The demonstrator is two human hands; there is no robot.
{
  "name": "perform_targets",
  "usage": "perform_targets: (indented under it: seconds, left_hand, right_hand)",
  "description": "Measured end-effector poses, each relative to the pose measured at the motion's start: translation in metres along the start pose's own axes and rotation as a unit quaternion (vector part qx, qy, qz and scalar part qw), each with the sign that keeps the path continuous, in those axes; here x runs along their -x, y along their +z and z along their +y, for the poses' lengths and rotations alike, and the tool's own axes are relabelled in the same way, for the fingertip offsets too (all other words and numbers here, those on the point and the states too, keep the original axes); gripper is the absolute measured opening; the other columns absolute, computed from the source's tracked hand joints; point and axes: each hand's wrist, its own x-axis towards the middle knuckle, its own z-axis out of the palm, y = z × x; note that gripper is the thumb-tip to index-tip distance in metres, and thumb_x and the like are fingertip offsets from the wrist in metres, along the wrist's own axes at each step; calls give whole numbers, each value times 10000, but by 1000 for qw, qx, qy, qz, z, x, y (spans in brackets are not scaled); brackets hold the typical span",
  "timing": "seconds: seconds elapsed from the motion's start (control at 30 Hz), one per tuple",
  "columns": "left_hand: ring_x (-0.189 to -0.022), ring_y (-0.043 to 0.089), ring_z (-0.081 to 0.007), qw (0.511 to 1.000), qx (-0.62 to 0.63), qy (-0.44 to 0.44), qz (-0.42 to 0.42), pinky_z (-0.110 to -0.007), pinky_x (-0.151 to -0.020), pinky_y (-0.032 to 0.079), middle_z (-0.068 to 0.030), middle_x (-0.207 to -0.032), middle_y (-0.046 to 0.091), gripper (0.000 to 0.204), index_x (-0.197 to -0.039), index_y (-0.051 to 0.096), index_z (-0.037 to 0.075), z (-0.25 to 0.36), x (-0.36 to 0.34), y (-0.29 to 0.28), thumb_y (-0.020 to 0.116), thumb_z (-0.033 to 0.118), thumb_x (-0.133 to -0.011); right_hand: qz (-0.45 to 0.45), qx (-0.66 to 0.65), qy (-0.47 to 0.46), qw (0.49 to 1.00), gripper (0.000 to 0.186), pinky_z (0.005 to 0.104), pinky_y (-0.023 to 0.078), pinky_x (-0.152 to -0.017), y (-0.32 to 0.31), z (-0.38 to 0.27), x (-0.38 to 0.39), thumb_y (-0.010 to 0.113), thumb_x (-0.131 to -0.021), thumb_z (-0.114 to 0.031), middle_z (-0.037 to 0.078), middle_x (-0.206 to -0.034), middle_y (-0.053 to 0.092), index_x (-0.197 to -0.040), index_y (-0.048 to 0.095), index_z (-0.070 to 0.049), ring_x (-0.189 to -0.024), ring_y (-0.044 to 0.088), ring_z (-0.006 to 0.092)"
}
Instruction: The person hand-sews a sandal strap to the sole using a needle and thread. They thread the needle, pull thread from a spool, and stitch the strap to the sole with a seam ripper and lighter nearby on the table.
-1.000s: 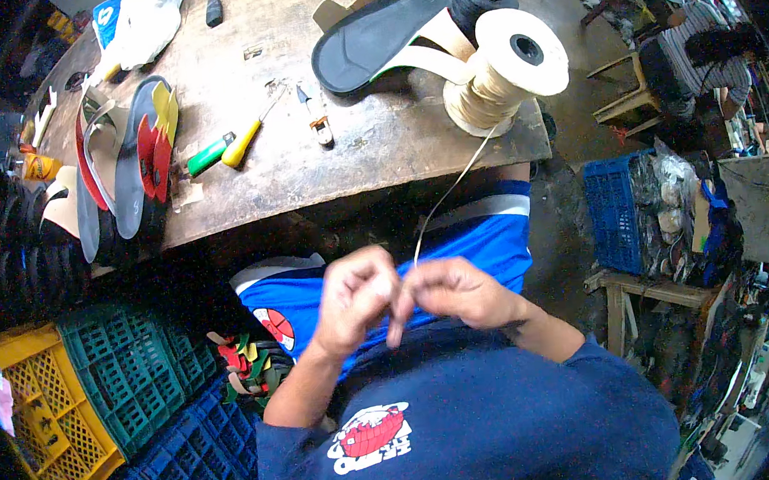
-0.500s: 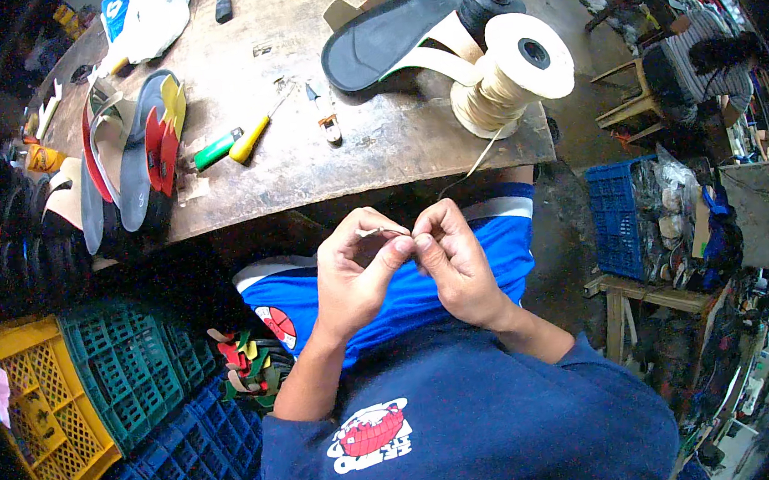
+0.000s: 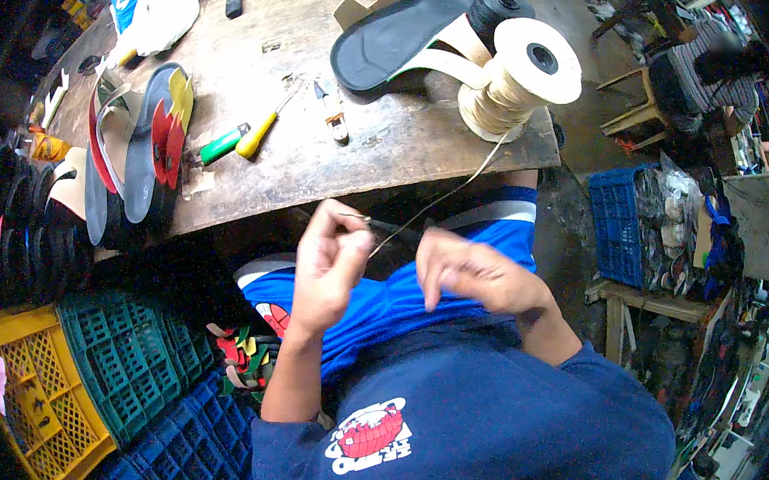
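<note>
My left hand [image 3: 332, 263] is closed in a pinch on a thin cord [image 3: 440, 191], with a small slender piece poking up at the fingertips. My right hand [image 3: 474, 273] is beside it, lower and to the right, curled and blurred; whether it holds anything is unclear. The cord runs up to a large cream spool [image 3: 512, 73] at the table's right edge. Behind that sit a black spool [image 3: 499, 12] and a black sandal sole with cream straps [image 3: 389, 34]. Scissors or snips [image 3: 333, 121], a yellow-handled tool [image 3: 250, 140] and a green-handled cutter [image 3: 219, 146] lie mid-table.
Soles with red, yellow and cream straps [image 3: 143, 142] lie at the table's [image 3: 279, 190] left. Stacked yellow [image 3: 36, 385], teal and blue crates fill the lower left. At right are a blue crate [image 3: 621, 224], a wooden stand [image 3: 646, 299] and a person [image 3: 696, 85] near a chair.
My hands were together at the cord half a second ago; they have separated, the left moving up and left, the right dropping and turning to the right. The cord now stretches visibly between table and left hand.
</note>
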Motion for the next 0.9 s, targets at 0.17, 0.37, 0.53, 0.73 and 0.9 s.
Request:
perform_targets:
  seconds: [0.17, 0.37, 0.53, 0.73, 0.9]
  left_hand:
    - [-888, 666, -163, 931, -343, -27, -124, -308, -805, 522, -103, -984, 717, 175, -1053, 658, -24, -11, 1, 20, 523, 72, -997]
    - [-826, 644, -130, 962, -269, 31, -31, -276, -753, 510, -93, -883, 704, 191, -1000, 648, -24, 5, 7, 18, 494, 89, -1010]
    - [-872, 655, -189, 957, -260, 83, -97, -313, -811, 506, -130, -903, 680, 183, -958, 652, -23, 10, 6, 22, 505, 77, -1000]
    - [-727, 674, -176, 940, -330, 68, -64, -314, -684, 525, -141, -813, 684, 163, -989, 664, -12, 14, 5, 26, 539, 93, -984]
    - [-724, 694, -175, 941, -327, 61, -64, -305, -678, 536, -147, -833, 711, 151, -1007, 669, -21, 24, 5, 20, 551, 66, -973]
  right_hand:
    - [333, -320, -164, 871, 371, 461, 367, -1113, -2, 10, -9, 406, -1065, -309, 155, -1162, 594, -984, 642, -34, -1071, 576, 259]
    - [287, -520, -251, 765, 389, 392, 485, -806, 3, 18, -5, 393, -1070, -335, 58, -802, 497, -878, 599, -68, -666, 519, 176]
    - [294, 80, -109, 946, 450, 273, 393, -523, 12, 16, -11, 470, -1034, -417, 81, -804, 530, -954, 667, -20, -681, 518, 157]
    - [192, 237, -7, 952, 438, 297, 486, -639, 13, -5, -15, 807, -832, -260, 121, -998, 498, -1100, 588, 9, -856, 553, 211]
    - [198, 249, -51, 947, 309, 371, 513, -802, 10, -10, -13, 763, -833, -90, 154, -997, 522, -1071, 597, 19, -931, 582, 310]
